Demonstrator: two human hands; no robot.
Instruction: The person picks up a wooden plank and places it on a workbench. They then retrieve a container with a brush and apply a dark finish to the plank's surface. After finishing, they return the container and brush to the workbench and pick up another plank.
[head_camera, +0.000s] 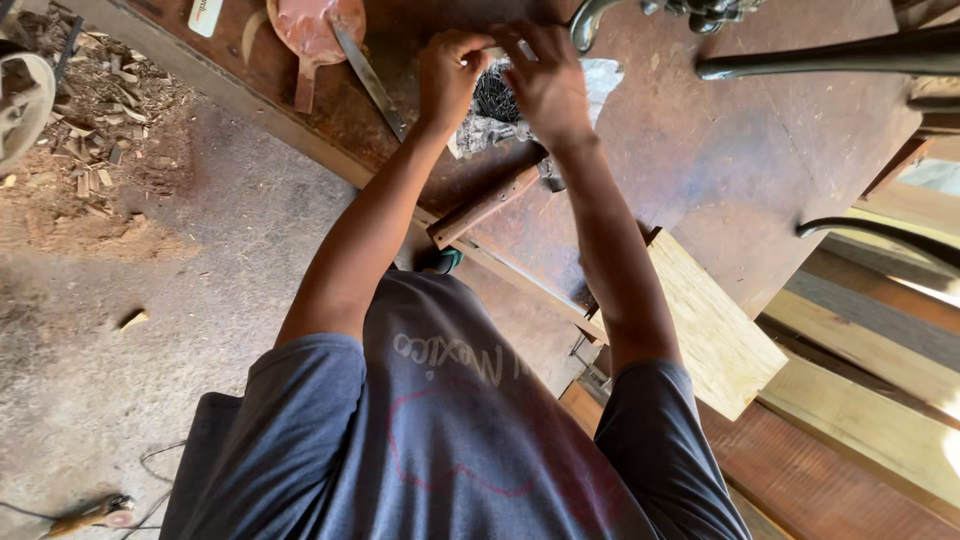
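Both my arms reach forward over a brown workbench (720, 150). My left hand (450, 75) and my right hand (548, 85) meet above a heap of dark nails (495, 98) lying on crumpled grey wrapping (600, 78). The fingertips of both hands pinch a small pale piece (497, 50) between them; what it is I cannot make out. A hammer with a wooden handle (482, 207) lies on the bench just under my forearms.
A light wooden plank (715, 330) juts over the bench edge by my right arm. A saw blade (368, 78) and a pinkish round wooden piece (312, 28) lie at the far left. Dark curved metal bars (830, 55) stand right. Wood chips (105, 110) litter the floor.
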